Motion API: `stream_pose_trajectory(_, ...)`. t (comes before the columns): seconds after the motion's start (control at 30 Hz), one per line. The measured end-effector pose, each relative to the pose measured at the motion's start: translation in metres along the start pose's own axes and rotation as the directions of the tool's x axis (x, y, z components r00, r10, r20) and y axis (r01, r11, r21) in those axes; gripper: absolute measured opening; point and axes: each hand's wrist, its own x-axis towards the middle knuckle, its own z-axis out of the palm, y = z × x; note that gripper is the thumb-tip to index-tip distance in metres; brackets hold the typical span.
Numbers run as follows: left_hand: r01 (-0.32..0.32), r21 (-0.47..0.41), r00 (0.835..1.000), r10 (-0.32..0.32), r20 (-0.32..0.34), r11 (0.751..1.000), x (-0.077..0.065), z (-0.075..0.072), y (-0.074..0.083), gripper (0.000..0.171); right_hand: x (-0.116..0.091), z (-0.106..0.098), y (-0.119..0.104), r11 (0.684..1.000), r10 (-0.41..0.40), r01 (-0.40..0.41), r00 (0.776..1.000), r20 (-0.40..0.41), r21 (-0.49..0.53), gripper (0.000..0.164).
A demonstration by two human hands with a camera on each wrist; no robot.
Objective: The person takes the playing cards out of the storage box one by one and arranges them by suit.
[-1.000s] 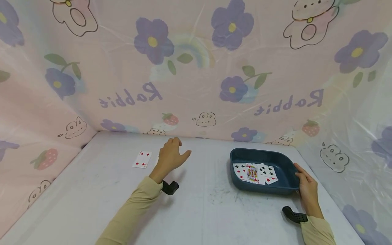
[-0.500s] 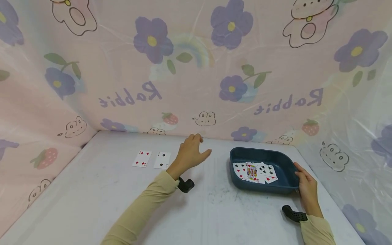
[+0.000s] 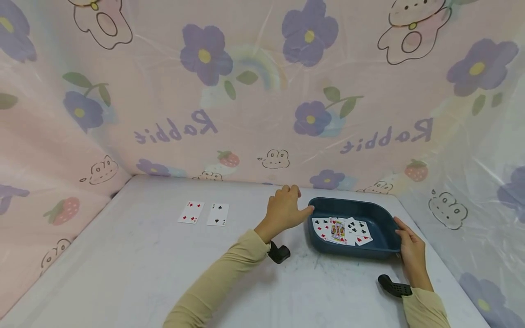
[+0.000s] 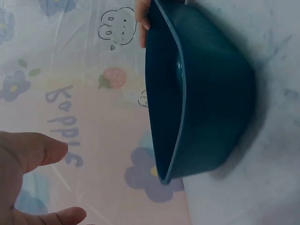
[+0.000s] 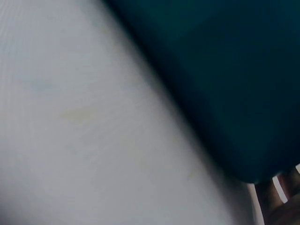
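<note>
A dark teal plastic basin (image 3: 344,249) stands on the right of the table in the head view, with several face-up playing cards (image 3: 338,230) inside. My right hand (image 3: 412,253) grips its right end, thumb at the rim. Just left of the basin's left end is my left hand (image 3: 284,210), fingers loosely bent and thumb out, holding nothing. In the left wrist view that thumb (image 4: 47,149) is clear of the basin wall (image 4: 211,93). Two more cards lie face up on the left: a diamond card (image 3: 191,212) and a spade card (image 3: 218,214).
A white-covered table (image 3: 123,255) spreads under everything. Behind it hangs a pink printed plastic sheet (image 3: 254,105), which also runs along the left and right sides. Black cameras (image 3: 280,253) sit at both wrists.
My left hand has moved right, from over the spade card to beside the basin, uncovering that card. My right hand and the basin have stayed in place.
</note>
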Motion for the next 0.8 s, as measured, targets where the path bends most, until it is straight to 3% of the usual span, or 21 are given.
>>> stream_pose_trajectory(0.27, 0.014, 0.010, 0.998, -0.015, 0.055, 1.000, 0.009, 0.018, 0.021, 0.047, -0.001, 0.000, 0.000, 1.000, -0.002, 0.001, 1.000, 0.002, 0.020, 0.045)
stream_pose_trajectory(0.53, 0.022, -0.161, 0.992, -0.001, 0.128, 0.987, 0.017, 0.035, 0.037, 0.046, 0.002, 0.000, 0.003, 1.000, -0.007, 0.007, 1.000, -0.006, -0.025, 0.045)
stream_pose_trajectory(0.7, 0.052, -0.191, 0.989, -0.024, 0.148, 0.980, 0.023, 0.050, 0.047, 0.049, 0.001, 0.000, 0.001, 1.000, -0.010, 0.009, 1.000, -0.009, -0.019, 0.045)
stream_pose_trajectory(0.8, 0.069, -0.161, 0.987, -0.044, 0.152, 0.984, 0.024, 0.058, 0.053, 0.056, 0.000, 0.001, 0.000, 1.000, -0.002, 0.002, 1.000, -0.010, -0.004, 0.045)
